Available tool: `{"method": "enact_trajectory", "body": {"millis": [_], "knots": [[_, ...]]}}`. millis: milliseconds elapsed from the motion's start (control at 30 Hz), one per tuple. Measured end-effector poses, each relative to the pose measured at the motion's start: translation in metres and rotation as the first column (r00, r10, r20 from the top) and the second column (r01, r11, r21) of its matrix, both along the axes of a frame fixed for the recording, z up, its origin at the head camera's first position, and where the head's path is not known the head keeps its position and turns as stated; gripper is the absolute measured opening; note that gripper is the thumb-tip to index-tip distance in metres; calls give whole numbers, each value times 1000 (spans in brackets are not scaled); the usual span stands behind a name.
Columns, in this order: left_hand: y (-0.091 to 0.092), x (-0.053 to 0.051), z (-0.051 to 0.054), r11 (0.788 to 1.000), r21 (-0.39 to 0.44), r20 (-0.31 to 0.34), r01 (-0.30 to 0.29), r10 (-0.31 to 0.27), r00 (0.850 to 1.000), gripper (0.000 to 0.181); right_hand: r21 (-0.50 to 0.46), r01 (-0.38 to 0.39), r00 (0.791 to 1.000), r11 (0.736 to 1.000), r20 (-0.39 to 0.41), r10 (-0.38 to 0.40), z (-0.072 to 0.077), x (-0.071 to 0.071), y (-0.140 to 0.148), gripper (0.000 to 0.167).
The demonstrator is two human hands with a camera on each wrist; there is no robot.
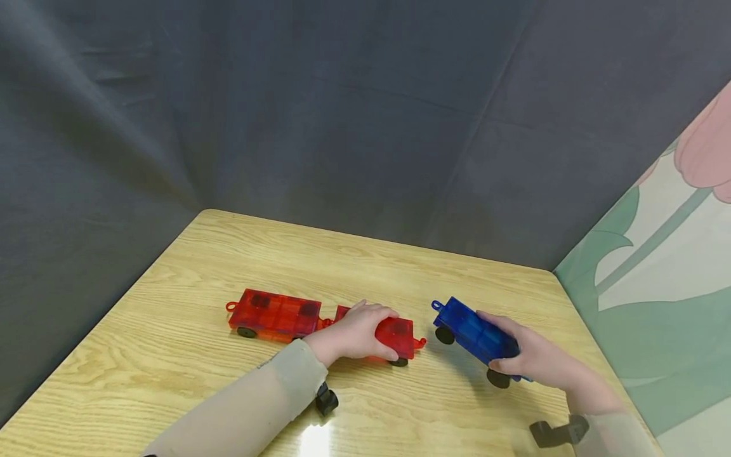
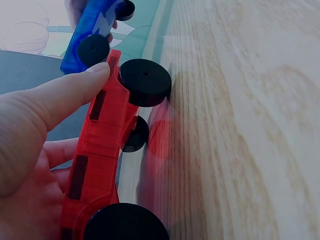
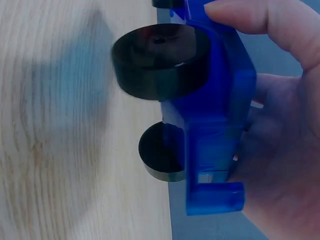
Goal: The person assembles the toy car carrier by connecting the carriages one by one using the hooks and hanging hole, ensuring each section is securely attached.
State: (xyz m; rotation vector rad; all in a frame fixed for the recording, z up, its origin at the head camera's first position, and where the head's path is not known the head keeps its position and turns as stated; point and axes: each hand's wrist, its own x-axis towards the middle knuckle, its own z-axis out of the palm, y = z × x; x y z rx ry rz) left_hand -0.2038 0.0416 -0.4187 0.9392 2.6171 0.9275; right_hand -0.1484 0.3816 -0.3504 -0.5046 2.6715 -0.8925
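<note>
My left hand (image 1: 362, 331) grips a translucent red toy car (image 1: 400, 336) with black wheels, thumb on its near side; the wheels stand on the table. Behind it to the left, a second red toy car (image 1: 278, 314) seems joined to it by a hook and ring, though the hand partly covers that spot. On the right, my right hand (image 1: 528, 352) holds a blue toy car (image 1: 476, 330) tilted above the table, its ring end toward the red car's hook, with a gap between. The right wrist view shows the blue car's hook end (image 3: 215, 197) beside the palm.
The wooden table (image 1: 274, 247) has a dark grey curtain (image 1: 342, 127) behind it and along its left. A wall with a painted flower pattern (image 1: 674, 254) runs along the right edge. Black wrist mounts (image 1: 327, 400) hang under both sleeves.
</note>
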Motion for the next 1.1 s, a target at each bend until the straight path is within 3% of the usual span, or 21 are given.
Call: {"method": "enact_trajectory", "body": {"millis": [233, 867, 1100], "knots": [[-1, 0, -1, 1000, 1, -10, 3, -3, 1000, 75, -62, -64, 993, 996, 93, 70, -9, 4, 2, 84], [0, 0, -3, 1000, -5, -5, 2, -2, 1000, 74, -101, -140, 965, 985, 209, 158, -16, 9, -2, 89], [0, 1, -1, 1000, 0, 8, 3, -3, 1000, 73, -77, -152, 970, 985, 180, 164, -20, 7, 0, 89]]}}
